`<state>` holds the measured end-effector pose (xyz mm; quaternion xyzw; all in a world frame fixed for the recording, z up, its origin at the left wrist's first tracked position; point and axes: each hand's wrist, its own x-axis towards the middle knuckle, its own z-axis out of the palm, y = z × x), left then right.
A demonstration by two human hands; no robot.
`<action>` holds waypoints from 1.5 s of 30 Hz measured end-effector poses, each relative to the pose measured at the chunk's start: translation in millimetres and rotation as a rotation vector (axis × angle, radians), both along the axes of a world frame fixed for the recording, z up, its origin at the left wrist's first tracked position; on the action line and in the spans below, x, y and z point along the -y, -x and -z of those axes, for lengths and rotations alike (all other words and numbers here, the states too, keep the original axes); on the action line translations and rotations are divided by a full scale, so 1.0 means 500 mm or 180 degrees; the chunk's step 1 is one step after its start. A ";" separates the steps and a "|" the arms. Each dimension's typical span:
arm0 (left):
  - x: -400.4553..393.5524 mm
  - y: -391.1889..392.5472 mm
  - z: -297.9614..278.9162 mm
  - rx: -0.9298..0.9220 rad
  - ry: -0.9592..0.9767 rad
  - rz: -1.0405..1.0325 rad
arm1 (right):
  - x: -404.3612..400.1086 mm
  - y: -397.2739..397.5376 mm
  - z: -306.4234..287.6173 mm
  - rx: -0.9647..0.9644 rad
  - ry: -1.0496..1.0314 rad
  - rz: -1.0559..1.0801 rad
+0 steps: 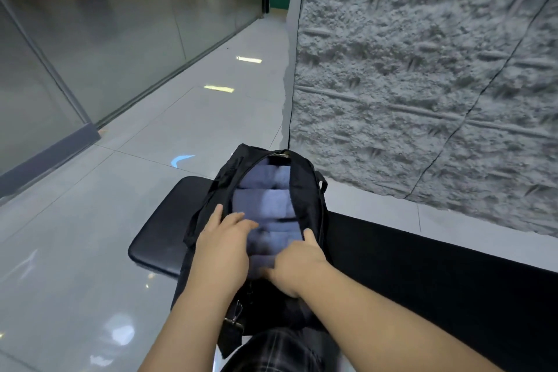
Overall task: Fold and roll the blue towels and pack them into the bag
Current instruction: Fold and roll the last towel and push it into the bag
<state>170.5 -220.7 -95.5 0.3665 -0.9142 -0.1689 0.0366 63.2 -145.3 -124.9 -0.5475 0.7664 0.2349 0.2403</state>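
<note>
Black bag (305, 190) sitting unzipped on the black bench (160, 229), right by the rough grey wall (422, 69). Rolled blue towels (262, 202) packed in a row inside, filling the opening. Left hand (225, 243) laid on the near towels with fingers mostly straight, pressing down at the bag's left edge. Right hand (297, 263) curled around the nearest roll, thumb up against the bag's right rim. Strap clip (235, 315) dangling at the near end. Glossy tiled floor (75, 251) off to the left.
</note>
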 end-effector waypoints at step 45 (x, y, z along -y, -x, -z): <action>-0.046 -0.112 -0.034 0.0194 -0.0601 0.0557 | -0.099 -0.199 -0.079 0.0911 0.1872 0.2180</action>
